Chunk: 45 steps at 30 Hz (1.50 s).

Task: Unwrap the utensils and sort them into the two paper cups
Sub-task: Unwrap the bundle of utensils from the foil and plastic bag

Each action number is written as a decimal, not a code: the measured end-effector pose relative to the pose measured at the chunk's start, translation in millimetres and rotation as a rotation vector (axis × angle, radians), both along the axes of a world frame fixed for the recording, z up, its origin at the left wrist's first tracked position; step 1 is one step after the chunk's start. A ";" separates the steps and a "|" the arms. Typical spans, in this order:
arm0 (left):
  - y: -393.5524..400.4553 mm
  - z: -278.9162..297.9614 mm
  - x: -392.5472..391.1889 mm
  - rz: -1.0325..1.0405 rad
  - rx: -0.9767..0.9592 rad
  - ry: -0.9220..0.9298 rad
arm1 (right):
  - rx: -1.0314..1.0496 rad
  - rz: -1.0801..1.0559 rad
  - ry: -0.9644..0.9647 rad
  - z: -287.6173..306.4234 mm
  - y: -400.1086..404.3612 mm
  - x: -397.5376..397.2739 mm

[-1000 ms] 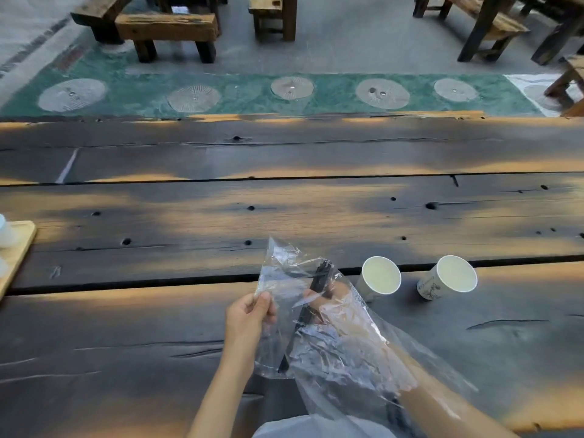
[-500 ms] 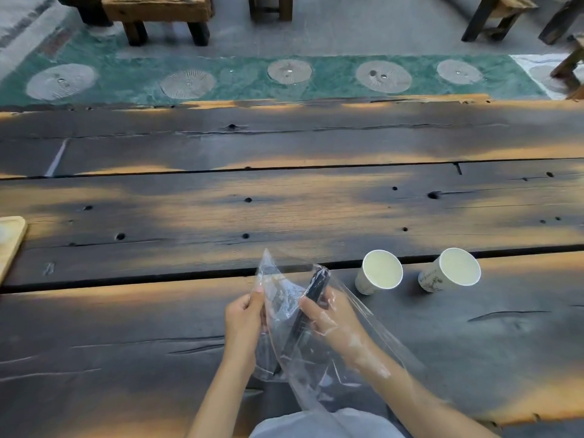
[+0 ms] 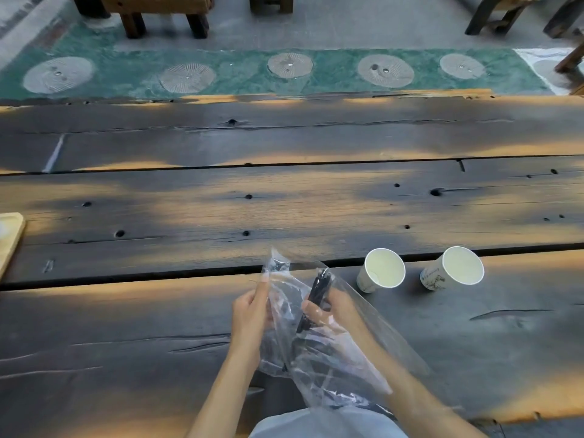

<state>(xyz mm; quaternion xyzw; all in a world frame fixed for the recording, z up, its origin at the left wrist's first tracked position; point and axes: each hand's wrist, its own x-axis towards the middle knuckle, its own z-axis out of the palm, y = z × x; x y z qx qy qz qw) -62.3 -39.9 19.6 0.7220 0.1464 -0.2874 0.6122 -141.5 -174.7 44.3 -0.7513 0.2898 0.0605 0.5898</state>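
left of the two paper cups, the right hand pinched black utensils inside the plastic bag, handles pointing away toward them; the left hand pinched the bag's edge.

Outdoor seating area, likely a rustic café or teahouse courtyard. Evidence: long weathered plank counter with knots and cracks; rough timber benches on grey paving; green strip inset with round millstones beyond the counter's far edge.
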 end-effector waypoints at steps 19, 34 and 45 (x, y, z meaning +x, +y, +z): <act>2.2 -3.2 6.1 0.013 0.150 -0.168 | 0.046 -0.047 0.081 26.1 -0.6 -11.2; 11.8 -12.2 16.1 0.043 0.093 -0.091 | -0.061 0.058 0.109 38.9 0.6 -14.2; 34.3 -13.8 21.1 -0.289 0.063 -0.080 | 0.553 -0.473 -0.109 23.9 -38.4 -4.4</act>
